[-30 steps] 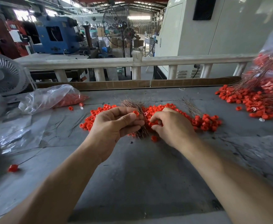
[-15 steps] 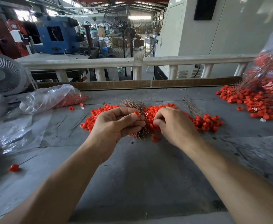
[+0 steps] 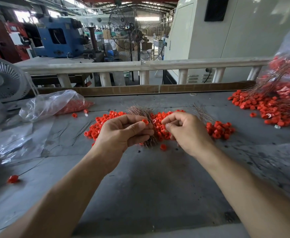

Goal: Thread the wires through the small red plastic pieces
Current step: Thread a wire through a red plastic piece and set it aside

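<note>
One red piece held ready for threading.

A piece (image 3: 145, 121) was pinched by the left hand (image 3: 121, 133) above the wire bundle (image 3: 141, 111); the right hand (image 3: 186, 130) was curled, seemingly pinching a wire too fine to confirm. Its tip would best be steadied close to the piece.

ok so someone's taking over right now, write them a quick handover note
Left hand pinches one red piece at its fingertips and grips the wire bundle.
Right hand is curled over the loose red pile; whether it holds a wire cannot be told.
Done: threaded pieces heaped at the far right, one at the near left.
Left: thread the pinched piece, then work through the pile; more pieces wait in the bag on the left.
</note>
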`<act>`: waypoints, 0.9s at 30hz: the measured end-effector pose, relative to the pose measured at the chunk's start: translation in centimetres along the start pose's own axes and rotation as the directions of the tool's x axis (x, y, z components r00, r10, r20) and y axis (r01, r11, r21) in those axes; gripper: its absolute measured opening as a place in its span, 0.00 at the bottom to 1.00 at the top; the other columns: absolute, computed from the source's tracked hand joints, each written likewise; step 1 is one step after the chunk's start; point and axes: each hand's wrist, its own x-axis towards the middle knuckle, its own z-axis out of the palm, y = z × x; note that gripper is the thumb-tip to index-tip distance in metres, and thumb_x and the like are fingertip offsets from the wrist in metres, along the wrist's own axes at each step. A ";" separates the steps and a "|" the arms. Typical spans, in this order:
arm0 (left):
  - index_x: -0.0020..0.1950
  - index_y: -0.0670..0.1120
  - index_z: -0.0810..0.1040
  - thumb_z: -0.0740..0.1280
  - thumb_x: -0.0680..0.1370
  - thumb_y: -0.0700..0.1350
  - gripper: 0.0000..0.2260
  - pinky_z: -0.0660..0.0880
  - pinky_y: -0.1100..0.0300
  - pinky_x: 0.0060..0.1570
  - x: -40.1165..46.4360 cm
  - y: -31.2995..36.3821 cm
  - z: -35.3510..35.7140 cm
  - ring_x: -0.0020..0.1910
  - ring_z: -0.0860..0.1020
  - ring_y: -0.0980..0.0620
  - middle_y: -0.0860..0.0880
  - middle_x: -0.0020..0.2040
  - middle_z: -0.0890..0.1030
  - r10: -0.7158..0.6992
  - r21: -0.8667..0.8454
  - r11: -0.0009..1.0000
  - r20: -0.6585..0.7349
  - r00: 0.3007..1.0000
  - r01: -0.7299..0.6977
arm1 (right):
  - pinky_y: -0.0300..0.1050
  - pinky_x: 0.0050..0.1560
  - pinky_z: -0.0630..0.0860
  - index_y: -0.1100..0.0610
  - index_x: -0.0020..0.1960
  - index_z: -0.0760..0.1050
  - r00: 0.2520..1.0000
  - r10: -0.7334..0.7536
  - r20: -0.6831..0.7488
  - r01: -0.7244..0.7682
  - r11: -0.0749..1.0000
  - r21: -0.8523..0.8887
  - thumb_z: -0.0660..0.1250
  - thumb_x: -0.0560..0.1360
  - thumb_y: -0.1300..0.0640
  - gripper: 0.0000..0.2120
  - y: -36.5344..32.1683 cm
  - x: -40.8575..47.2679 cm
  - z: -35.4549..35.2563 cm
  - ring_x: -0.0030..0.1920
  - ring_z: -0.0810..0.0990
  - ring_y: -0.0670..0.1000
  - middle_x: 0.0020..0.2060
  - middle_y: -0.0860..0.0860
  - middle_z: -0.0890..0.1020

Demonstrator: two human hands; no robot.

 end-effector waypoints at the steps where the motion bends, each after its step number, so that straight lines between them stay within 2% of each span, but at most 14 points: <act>1: 0.53 0.37 0.82 0.72 0.72 0.39 0.11 0.83 0.58 0.47 0.0 0.0 0.0 0.49 0.86 0.41 0.36 0.49 0.86 -0.001 0.000 1.000 0.000 1.000 0.001 | 0.37 0.27 0.72 0.49 0.44 0.83 0.999 0.030 0.012 -0.029 0.999 -0.034 0.68 0.79 0.62 0.10 0.2 0.0 0.0 0.30 0.79 0.43 0.34 0.47 0.82; 6: 0.54 0.36 0.81 0.72 0.71 0.39 0.13 0.84 0.58 0.46 0.0 0.1 0.1 0.48 0.86 0.41 0.36 0.49 0.86 0.002 0.002 1.000 -0.009 1.000 -0.002 | 0.34 0.19 0.66 0.51 0.45 0.82 0.994 0.108 -0.013 -0.108 0.994 -0.012 0.65 0.81 0.64 0.12 0.4 0.4 0.0 0.25 0.79 0.44 0.37 0.49 0.84; 12: 0.54 0.36 0.81 0.72 0.71 0.39 0.14 0.83 0.58 0.46 -0.1 0.2 0.2 0.49 0.86 0.41 0.36 0.49 0.86 0.002 0.005 1.000 -0.005 1.000 -0.002 | 0.34 0.19 0.66 0.51 0.46 0.81 0.991 0.135 -0.008 -0.135 0.991 0.023 0.62 0.81 0.64 0.13 0.2 0.3 0.1 0.25 0.79 0.45 0.36 0.51 0.85; 16: 0.54 0.36 0.81 0.72 0.71 0.39 0.13 0.83 0.58 0.46 -0.2 0.2 0.2 0.49 0.86 0.41 0.36 0.49 0.86 0.006 0.009 1.000 -0.001 1.000 -0.006 | 0.40 0.21 0.70 0.55 0.47 0.83 0.987 0.152 0.044 -0.159 0.960 0.233 0.63 0.78 0.68 0.13 -0.2 0.1 -0.2 0.29 0.78 0.46 0.34 0.52 0.83; 20: 0.54 0.37 0.81 0.72 0.72 0.39 0.12 0.84 0.58 0.47 -0.2 0.1 0.1 0.49 0.86 0.41 0.36 0.49 0.86 0.010 0.010 1.000 0.000 1.000 -0.010 | 0.41 0.24 0.72 0.57 0.51 0.83 0.992 0.078 0.095 -0.109 0.917 0.383 0.69 0.77 0.68 0.08 -0.6 -0.1 -0.2 0.30 0.78 0.47 0.30 0.51 0.81; 24: 0.53 0.38 0.81 0.73 0.71 0.40 0.12 0.84 0.57 0.47 -0.2 0.0 0.2 0.48 0.86 0.42 0.36 0.48 0.86 0.010 0.010 1.000 -0.002 1.000 -0.010 | 0.41 0.26 0.74 0.57 0.54 0.84 0.990 -0.015 0.140 -0.055 0.875 0.481 0.66 0.81 0.64 0.09 -1.2 -0.6 -0.3 0.33 0.80 0.49 0.39 0.54 0.86; 27: 0.53 0.38 0.81 0.73 0.71 0.40 0.12 0.83 0.58 0.45 -0.2 0.0 0.3 0.46 0.87 0.44 0.37 0.48 0.86 0.005 0.017 1.000 -0.004 1.000 -0.005 | 0.42 0.27 0.76 0.58 0.54 0.83 0.987 -0.056 0.148 -0.025 0.868 0.495 0.65 0.82 0.65 0.09 -1.8 -0.9 -0.2 0.32 0.82 0.51 0.42 0.55 0.87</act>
